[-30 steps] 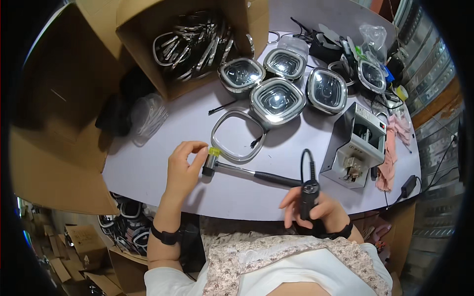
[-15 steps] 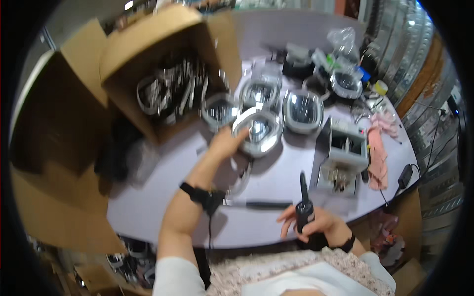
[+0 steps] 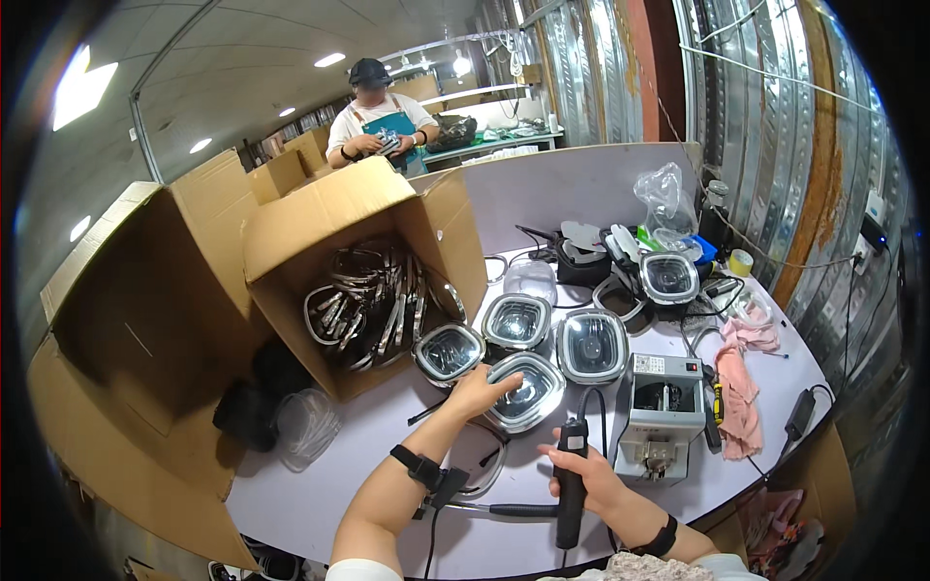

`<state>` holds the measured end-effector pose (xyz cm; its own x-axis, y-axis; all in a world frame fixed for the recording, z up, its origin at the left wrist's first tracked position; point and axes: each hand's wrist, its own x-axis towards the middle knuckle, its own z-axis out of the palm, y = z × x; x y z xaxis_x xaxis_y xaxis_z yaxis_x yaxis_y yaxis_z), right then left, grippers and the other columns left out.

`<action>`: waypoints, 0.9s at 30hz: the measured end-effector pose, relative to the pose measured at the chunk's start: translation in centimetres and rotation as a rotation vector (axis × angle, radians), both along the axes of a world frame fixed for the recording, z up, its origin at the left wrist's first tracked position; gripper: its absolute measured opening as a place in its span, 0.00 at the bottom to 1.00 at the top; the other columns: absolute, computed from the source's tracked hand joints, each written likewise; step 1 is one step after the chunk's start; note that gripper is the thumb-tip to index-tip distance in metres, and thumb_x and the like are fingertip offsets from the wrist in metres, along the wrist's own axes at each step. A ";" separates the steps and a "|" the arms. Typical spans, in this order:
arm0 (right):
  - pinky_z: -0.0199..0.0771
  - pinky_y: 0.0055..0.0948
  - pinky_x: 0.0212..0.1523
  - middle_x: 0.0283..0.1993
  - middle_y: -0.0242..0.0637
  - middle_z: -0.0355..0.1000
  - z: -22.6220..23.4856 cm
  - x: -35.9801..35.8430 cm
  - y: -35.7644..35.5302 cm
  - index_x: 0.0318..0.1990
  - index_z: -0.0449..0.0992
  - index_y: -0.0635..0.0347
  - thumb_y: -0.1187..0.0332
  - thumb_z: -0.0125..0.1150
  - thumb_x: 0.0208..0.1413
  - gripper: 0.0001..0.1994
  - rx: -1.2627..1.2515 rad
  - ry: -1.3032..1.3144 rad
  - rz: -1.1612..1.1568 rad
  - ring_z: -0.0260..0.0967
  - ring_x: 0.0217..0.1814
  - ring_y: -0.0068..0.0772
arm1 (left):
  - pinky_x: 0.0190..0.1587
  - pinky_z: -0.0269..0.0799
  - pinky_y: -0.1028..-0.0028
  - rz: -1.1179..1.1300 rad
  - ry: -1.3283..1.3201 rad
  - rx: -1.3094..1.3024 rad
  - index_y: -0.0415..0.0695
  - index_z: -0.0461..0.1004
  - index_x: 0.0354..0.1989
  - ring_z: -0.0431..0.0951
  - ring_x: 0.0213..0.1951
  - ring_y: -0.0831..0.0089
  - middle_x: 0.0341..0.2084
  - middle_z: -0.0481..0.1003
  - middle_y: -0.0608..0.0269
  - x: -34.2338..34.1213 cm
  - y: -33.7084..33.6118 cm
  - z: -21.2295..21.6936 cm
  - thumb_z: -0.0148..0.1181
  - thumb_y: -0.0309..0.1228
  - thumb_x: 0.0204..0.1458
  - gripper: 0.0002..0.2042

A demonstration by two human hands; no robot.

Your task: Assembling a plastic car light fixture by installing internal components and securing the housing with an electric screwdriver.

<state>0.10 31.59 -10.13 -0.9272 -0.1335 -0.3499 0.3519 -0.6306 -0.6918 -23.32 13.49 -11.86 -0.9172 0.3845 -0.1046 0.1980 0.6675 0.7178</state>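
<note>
Here the left hand [image 3: 474, 393] touches a lamp [image 3: 535, 399], grip unclear; the right hand [image 3: 598, 481] clasps a black tool [image 3: 572, 499]

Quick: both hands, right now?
Left hand: on the edge of the nearest rounded-square, glass-faced unit; firm grip can't be told.
Right hand: holding a black handheld tool.

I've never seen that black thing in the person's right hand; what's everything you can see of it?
The corded handheld tool is black, slim and roughly cylindrical, plastic by its look, with a small greyish patch near its top. The right hand grips it nearly upright in front of the pale table. A black cable loops from its upper end. Whether it is running cannot be told.
</note>
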 end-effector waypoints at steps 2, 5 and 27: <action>0.75 0.29 0.24 0.50 0.47 0.68 -0.3 -1.3 -0.5 0.61 0.58 0.59 0.68 0.65 0.56 0.28 -0.010 -0.005 -0.050 0.71 0.24 0.32 | 0.48 0.74 0.66 0.030 0.004 -0.013 0.33 0.76 0.48 0.81 0.41 0.61 0.40 0.79 0.46 -0.2 0.4 -0.2 0.67 0.58 0.46 0.36; 0.75 0.29 0.22 0.34 0.33 0.67 -0.9 -2.7 -0.5 0.45 0.68 0.59 0.68 0.69 0.54 0.16 -0.023 0.002 -0.181 0.71 0.21 0.30 | 0.53 0.71 0.63 -0.006 -0.089 0.028 0.26 0.68 0.53 0.75 0.52 0.53 0.48 0.72 0.34 0.7 1.3 1.0 0.69 0.60 0.42 0.45; 0.75 0.31 0.22 0.29 0.33 0.68 -2.0 -2.6 -0.2 0.40 0.68 0.59 0.71 0.66 0.52 0.12 -0.076 -0.140 -0.039 0.71 0.21 0.32 | 0.64 0.60 0.66 0.189 0.082 0.723 0.37 0.47 0.70 0.65 0.62 0.61 0.63 0.60 0.47 16.4 -2.0 -0.1 0.69 0.30 0.50 0.43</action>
<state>-2.47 31.38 -12.15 -0.8752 -0.1297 -0.4660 0.4156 -0.6945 -0.5873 -6.89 11.48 -11.98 -0.9683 0.1668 0.1862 0.1989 0.0632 0.9780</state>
